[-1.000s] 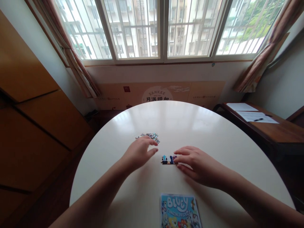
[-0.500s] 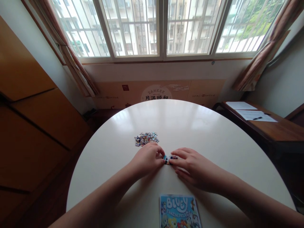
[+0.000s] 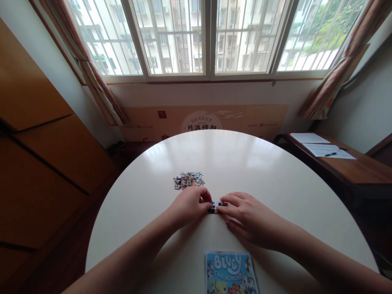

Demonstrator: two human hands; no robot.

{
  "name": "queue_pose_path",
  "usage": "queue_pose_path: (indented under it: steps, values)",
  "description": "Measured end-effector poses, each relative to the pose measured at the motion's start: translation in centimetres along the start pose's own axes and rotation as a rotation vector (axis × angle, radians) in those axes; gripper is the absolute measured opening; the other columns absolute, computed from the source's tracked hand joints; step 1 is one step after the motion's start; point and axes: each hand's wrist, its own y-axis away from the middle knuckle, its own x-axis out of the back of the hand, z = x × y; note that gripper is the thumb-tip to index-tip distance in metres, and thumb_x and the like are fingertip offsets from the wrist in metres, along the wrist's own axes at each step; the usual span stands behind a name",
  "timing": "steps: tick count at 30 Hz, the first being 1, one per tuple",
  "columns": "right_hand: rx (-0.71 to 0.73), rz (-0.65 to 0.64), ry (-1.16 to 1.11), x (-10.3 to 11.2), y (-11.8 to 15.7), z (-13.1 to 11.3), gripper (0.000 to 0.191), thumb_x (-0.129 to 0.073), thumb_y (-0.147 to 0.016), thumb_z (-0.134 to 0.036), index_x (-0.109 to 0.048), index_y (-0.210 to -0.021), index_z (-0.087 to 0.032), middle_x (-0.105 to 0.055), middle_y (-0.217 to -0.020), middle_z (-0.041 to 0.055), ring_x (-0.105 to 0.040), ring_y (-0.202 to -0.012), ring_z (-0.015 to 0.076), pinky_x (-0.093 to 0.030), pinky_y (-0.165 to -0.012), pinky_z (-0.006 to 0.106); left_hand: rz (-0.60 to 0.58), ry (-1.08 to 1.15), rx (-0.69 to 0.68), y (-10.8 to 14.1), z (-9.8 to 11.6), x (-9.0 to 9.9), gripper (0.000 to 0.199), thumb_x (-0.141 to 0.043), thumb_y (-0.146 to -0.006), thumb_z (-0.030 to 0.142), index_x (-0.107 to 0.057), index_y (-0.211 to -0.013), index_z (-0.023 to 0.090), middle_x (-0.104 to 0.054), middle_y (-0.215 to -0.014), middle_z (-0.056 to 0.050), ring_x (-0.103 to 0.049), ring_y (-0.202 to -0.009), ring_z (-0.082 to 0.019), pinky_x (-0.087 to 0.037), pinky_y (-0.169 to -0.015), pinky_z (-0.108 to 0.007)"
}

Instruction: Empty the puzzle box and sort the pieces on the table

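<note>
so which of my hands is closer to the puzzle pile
Left: your left hand is just this side of the pile; your right hand is farther off, to its right.

Puzzle pieces (image 3: 214, 206) lie on the counter (image 3: 275, 175) between the left hand (image 3: 190, 207) and right hand (image 3: 246, 213), with a pile (image 3: 188, 179) behind and a card (image 3: 231, 272) in front

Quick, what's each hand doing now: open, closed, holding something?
Left hand: curled, at the left end of the puzzle strip; grip cannot be told.
Right hand: open, fingers at the strip's right part.
</note>
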Motion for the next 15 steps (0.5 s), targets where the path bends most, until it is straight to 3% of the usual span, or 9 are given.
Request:
queue_pose_path:
  steps: [6,10,15]
  values:
    - [-0.004,-0.012,0.001,0.1,-0.1,0.0,0.03,-0.051,-0.096,-0.025,-0.064,-0.122,-0.026,-0.061,-0.122,0.0053,-0.055,-0.115,0.0194,-0.043,-0.103,0.041,0.061,0.087,-0.043,-0.4,-0.3,0.3,0.008,-0.064,-0.075,0.021,-0.072,-0.076,0.022,-0.073,-0.079,0.001,-0.064,-0.075,-0.018,-0.046,-0.07,-0.029]
    - [-0.013,-0.013,-0.002,0.2,0.0,-0.1,0.029,-0.051,-0.095,-0.024,-0.064,-0.121,-0.026,-0.061,-0.124,0.0056,-0.054,-0.116,0.0203,-0.044,-0.102,0.041,0.184,0.232,0.024,-1.0,-2.5,3.3,0.013,-0.062,-0.077,0.028,-0.071,-0.083,0.02,-0.075,-0.083,-0.002,-0.067,-0.078,-0.019,-0.049,-0.074,-0.03]
    - [-0.016,-0.018,-0.015,0.4,0.0,-0.3,0.028,-0.053,-0.094,-0.023,-0.065,-0.119,-0.025,-0.061,-0.124,0.0059,-0.054,-0.116,0.0206,-0.043,-0.103,0.04,0.343,0.161,0.209,-2.1,-6.6,6.6,0.02,-0.064,-0.073,0.035,-0.071,-0.084,0.019,-0.074,-0.081,-0.004,-0.068,-0.079,-0.023,-0.049,-0.073,-0.032]
